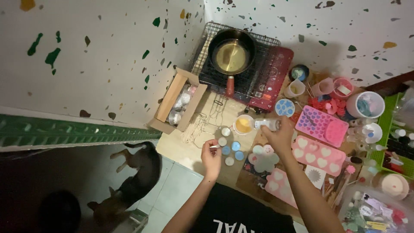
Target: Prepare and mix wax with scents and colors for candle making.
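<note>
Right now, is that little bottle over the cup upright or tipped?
Tipped. The right hand holds the small white bottle on its side, one end toward the cup of yellow liquid.

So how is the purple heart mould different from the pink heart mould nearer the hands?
The purple heart mould has many small hearts, with a pink round piece lying on one end. The pink heart mould has fewer, larger hearts showing pale inside, and it sits closer to the right hand. Both are flat rectangular trays lying tilted on the crowded table.
</note>
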